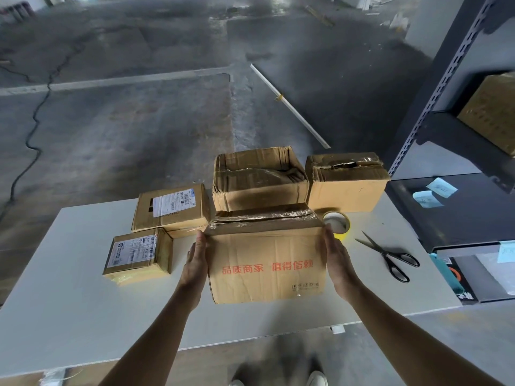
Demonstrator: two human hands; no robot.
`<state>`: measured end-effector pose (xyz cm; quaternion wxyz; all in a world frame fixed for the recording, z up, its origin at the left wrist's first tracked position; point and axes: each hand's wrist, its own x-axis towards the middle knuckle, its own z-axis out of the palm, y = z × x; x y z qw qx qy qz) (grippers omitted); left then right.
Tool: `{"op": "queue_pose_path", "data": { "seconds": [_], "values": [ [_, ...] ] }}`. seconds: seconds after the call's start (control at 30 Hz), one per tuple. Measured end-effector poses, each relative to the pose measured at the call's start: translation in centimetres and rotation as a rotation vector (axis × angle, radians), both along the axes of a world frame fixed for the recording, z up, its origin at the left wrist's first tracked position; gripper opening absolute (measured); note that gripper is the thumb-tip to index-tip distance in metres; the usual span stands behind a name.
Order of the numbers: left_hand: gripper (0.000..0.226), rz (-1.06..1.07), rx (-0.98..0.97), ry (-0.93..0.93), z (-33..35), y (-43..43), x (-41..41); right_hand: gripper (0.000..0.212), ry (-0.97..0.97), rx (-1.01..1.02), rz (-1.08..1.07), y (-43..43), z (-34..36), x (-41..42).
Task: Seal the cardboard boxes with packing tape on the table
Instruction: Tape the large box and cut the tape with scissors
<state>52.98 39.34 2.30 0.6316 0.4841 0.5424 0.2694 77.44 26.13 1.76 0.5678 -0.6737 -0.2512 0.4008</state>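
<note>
A cardboard box with red print [264,260] stands in the middle of the white table [83,302], its top covered in shiny tape. My left hand [195,263] presses flat against its left side, and my right hand [338,260] against its right side, fingers straight. A roll of yellow packing tape [338,222] lies just behind my right hand. Black scissors [390,254] lie to the right. Behind stand an open-topped box [259,179] and a taped box [347,182]. Two labelled boxes, one larger [170,207] and one smaller [138,256], sit at the left.
A dark metal shelf rack [451,87] rises at the right, with a box on a shelf [493,112] and items with blue notes below. A white rod [289,107] lies on the concrete floor beyond the table. My shoes show below the table's near edge.
</note>
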Motion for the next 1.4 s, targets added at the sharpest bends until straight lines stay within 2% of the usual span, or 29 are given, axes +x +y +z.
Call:
{"op": "queue_pose_path", "data": {
  "seconds": [0.03,0.2,0.37,0.47,0.53,0.67,0.77,0.97,1.1,1.23,1.4],
  "values": [
    [0.063,0.002,-0.006,0.0,0.1,-0.1,0.0,0.056,0.006,0.005,0.004,-0.1,-0.1,0.0],
    [0.04,-0.035,0.028,0.004,0.8,-0.8,0.1,0.053,0.034,0.018,-0.006,-0.3,-0.1,-0.1],
    [0.061,-0.051,0.064,0.053,0.5,-1.2,-0.4,0.07,0.032,-0.01,-0.006,-0.4,-0.4,-0.2],
    [0.034,-0.061,0.08,0.066,0.1,-1.3,-0.5,0.067,0.045,-0.054,-0.017,-0.4,-0.8,-0.1],
    [0.026,-0.06,0.073,0.076,-0.3,-1.3,-0.7,0.059,0.059,-0.076,-0.024,-0.4,-1.2,0.0],
    [0.028,-0.073,0.075,0.118,-0.3,-1.2,-0.7,0.039,0.06,-0.11,-0.043,-0.3,-1.5,0.3],
    [0.028,-0.098,0.089,0.159,-0.4,-1.0,-0.7,0.035,0.03,-0.152,-0.055,0.0,-1.4,0.2],
    [0.035,-0.116,0.078,0.207,-0.3,-0.3,-0.2,0.04,-0.007,-0.233,-0.045,0.8,-1.4,0.6],
    [0.053,-0.123,0.034,0.239,0.3,0.2,0.5,0.047,-0.01,-0.279,-0.014,1.0,-0.8,0.7],
    [0.053,-0.103,0.038,0.285,0.6,0.1,0.7,0.046,-0.078,-0.319,0.013,0.9,-0.1,0.4],
    [0.068,-0.076,0.069,0.255,0.4,0.1,0.3,0.051,-0.069,-0.247,0.025,0.7,-0.2,0.3]
  ]
}}
